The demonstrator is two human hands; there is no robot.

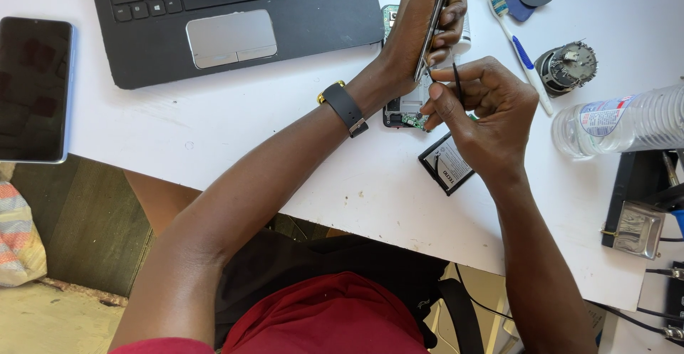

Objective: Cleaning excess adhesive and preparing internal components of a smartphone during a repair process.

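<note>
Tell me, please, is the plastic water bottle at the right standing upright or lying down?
Lying down: the water bottle rests on its side on the white table.

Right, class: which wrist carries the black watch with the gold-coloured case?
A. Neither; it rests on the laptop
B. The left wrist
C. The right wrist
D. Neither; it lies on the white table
B: the black watch sits on the wrist of the left hand, which lifts the phone's screen panel.

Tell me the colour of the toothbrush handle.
White with blue, on the toothbrush, seen in the head view.
</note>
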